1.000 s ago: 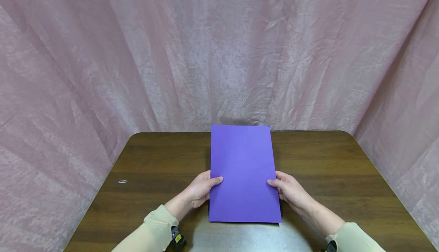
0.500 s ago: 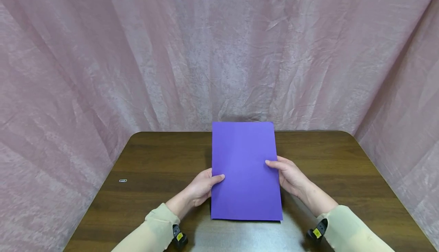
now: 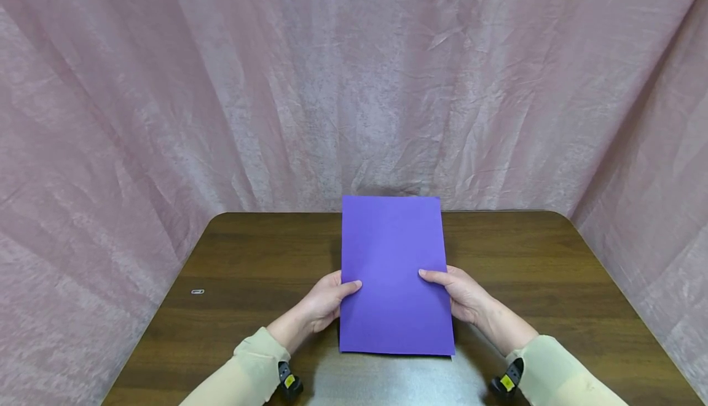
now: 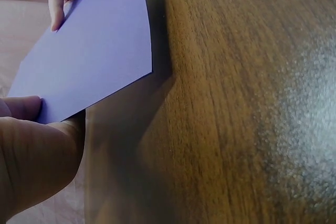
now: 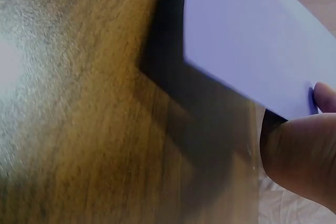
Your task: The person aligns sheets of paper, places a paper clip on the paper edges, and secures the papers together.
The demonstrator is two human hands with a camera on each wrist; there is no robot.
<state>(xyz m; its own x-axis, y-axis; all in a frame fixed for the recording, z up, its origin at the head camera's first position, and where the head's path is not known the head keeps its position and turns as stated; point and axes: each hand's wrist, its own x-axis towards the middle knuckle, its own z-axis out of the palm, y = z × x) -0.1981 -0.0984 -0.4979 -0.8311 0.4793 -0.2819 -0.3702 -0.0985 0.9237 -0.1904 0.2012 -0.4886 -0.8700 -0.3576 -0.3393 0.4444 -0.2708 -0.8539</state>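
A purple sheet of paper [image 3: 391,240] is held above the table, with its short side facing me. My left hand [image 3: 322,303] pinches its left edge, thumb on top and the other fingers mostly hidden underneath. On the opposite edge my right hand [image 3: 467,298] grips the paper the same way, its thumb reaching a little farther in. In the left wrist view the near corner of the paper [image 4: 105,45] stands off the wood and casts a shadow. A gap under the paper [image 5: 241,35] shows in the right wrist view too. Whether several sheets lie together I cannot tell.
A small paper clip [image 3: 197,292] lies on the brown wooden table [image 3: 249,252] toward the left. Pink curtains [image 3: 310,86] hang behind the table and along its sides. Glare brightens the table's near middle.
The paper has risen slightly and shifted a little to the right. My right hand slid up along its edge, then partly back down, its thumb now farther inward. My left hand keeps its hold.
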